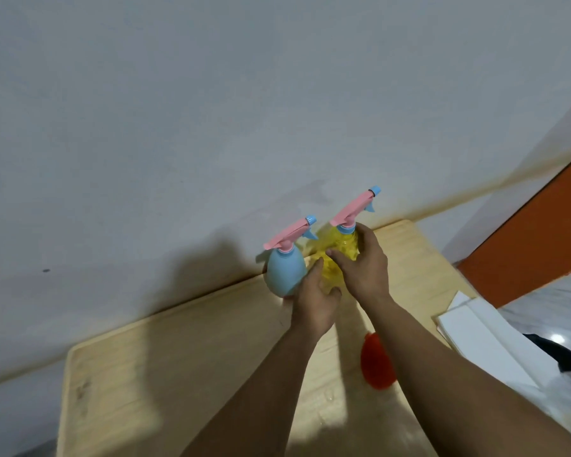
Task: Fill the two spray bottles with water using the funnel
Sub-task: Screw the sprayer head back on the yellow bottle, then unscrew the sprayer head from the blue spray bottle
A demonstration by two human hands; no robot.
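yellow bottle clasped in right grip; blue bottle clasped in left grip.

The hands, left and right, grip the blue bottle and yellow bottle above the wooden table.

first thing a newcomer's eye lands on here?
The two spray bottles with pink heads at the table's far edge by the wall: the blue bottle gripped by the left hand, the yellow bottle by the right hand. Then the red funnel lying on the wooden table, under the right forearm.
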